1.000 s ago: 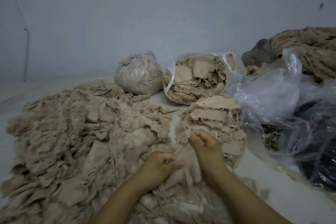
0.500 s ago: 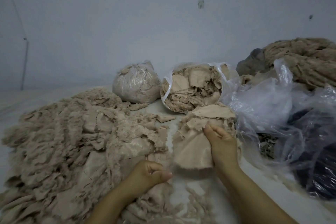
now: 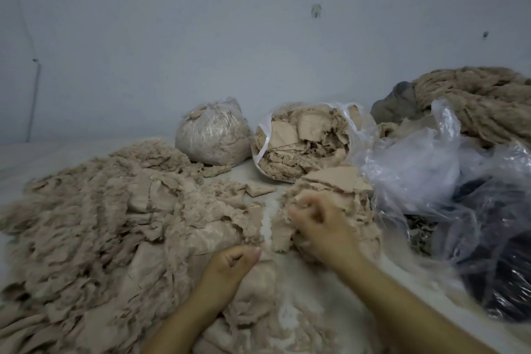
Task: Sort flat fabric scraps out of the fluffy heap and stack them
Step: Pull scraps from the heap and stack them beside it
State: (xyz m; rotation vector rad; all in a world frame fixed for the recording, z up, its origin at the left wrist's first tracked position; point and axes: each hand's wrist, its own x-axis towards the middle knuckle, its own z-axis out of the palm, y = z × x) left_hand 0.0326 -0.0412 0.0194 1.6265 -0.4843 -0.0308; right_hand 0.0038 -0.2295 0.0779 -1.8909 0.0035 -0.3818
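The fluffy beige heap spreads across the left half of the surface, with flat pieces mixed in. A stack of flat beige scraps stands at centre right. My right hand is blurred and sits on the front of the stack. Its fingers curl round a flat scrap that drapes down the stack's left side. My left hand is a loose fist at the heap's near edge, resting on fabric, and I see nothing held in it.
A tied plastic bag of fluff and an open bag of flat scraps stand behind the stack. Crumpled clear plastic over dark material crowds the right side. A rope-like fibre pile lies at far right. The wall is close behind.
My right hand carried the flat scrap up from the near heap and forward onto the stack. My left hand let go of the fabric and drew back slightly as a fist.
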